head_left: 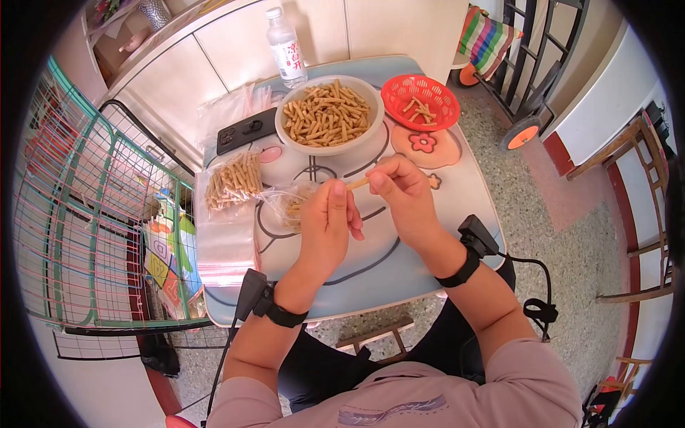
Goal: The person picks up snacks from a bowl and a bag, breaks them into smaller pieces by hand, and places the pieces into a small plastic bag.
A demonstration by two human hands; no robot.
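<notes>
Over the middle of the table, a thin tan stick [357, 183] spans the gap between my two hands. My left hand [327, 217] pinches its left end, and my right hand [401, 194] pinches the right end. Just left of my left hand lies a clear plastic bag [289, 205] with some sticks inside, partly hidden by that hand. Farther left, a fuller clear bag [234, 182] holds many sticks. A white bowl [328, 148] heaped with tan sticks stands beyond my hands. To its right, a red basket [446, 107] holds several sticks.
A black phone [246, 131] lies left of the bowl, near flat plastic bags [227, 246]. Behind stands a water bottle [287, 53]. A green wire rack [93, 214] is at the left, and a wheeled cart [524, 118] at the upper right.
</notes>
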